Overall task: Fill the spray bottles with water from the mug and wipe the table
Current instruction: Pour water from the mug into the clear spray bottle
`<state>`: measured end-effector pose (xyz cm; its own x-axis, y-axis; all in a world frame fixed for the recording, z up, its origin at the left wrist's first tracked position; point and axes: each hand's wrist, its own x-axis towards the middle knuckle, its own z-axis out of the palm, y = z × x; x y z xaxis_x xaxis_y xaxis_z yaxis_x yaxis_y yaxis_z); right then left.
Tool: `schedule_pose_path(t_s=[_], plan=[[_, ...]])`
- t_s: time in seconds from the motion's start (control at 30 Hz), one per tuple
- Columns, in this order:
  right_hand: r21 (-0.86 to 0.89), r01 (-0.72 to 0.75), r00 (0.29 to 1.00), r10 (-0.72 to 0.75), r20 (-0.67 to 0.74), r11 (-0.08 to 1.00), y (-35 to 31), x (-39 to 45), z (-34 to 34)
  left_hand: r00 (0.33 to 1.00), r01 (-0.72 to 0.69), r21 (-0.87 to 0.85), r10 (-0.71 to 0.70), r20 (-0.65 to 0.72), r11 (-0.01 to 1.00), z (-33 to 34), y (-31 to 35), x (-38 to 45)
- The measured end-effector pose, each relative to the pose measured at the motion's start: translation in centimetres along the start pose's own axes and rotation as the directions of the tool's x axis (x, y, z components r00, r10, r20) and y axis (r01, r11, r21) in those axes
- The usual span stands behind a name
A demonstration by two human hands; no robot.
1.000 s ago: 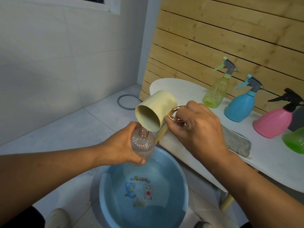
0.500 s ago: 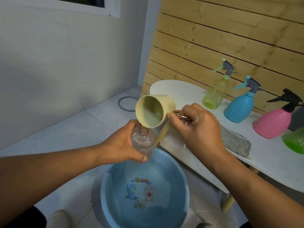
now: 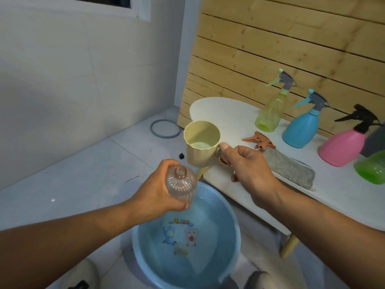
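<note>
Left hand (image 3: 160,188) grips clear ribbed pink bottle (image 3: 180,185), neck up; right hand (image 3: 248,165) holds cream mug (image 3: 201,143) upright, just above-right of neck.

Home washroom or utility corner, not a lab or shop. Cues: pale tiled floor (image 3: 87,176) and large white wall tiles (image 3: 62,84), window frame (image 3: 137,9) high on the wall, blue plastic wash basin (image 3: 229,243) with cartoon animal print sitting on the floor below the fingers. Low white table (image 3: 225,113) on wooden legs against a pine slat panel (image 3: 270,44), beyond the fingers. Grey rubber ring (image 3: 165,129) lying loose on the floor by the wall.
</note>
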<state>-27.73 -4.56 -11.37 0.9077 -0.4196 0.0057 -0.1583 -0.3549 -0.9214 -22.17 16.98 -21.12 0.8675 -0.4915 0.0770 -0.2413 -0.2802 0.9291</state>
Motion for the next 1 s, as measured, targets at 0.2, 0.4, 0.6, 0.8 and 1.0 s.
schedule_pose_path(t_s=[0.2,0.4,0.6,0.8,1.0], plan=[[0.024,-0.154,0.988,0.154,0.025,0.988,4.1,1.0,3.4,0.997,0.056,-0.073,-0.060,-0.054,0.996,2.3,-3.7,-0.4],[0.093,-0.324,0.946,0.322,0.035,0.942,12.5,1.6,7.8,0.990,0.100,-0.098,-0.109,-0.084,0.990,3.6,-6.7,0.1],[-0.204,-0.419,0.906,0.422,-0.029,0.885,20.9,3.0,8.8,0.982,0.160,-0.092,-0.168,-0.090,0.983,5.1,-9.2,1.2],[-0.685,-0.165,0.956,0.286,0.066,0.710,26.1,3.9,8.0,0.980,0.184,-0.062,-0.188,-0.070,0.981,6.3,-11.0,2.3],[-0.841,0.045,0.940,0.262,0.219,0.540,28.6,4.5,9.3,0.979,0.195,-0.027,-0.196,-0.057,0.980,6.3,-12.7,3.5]])
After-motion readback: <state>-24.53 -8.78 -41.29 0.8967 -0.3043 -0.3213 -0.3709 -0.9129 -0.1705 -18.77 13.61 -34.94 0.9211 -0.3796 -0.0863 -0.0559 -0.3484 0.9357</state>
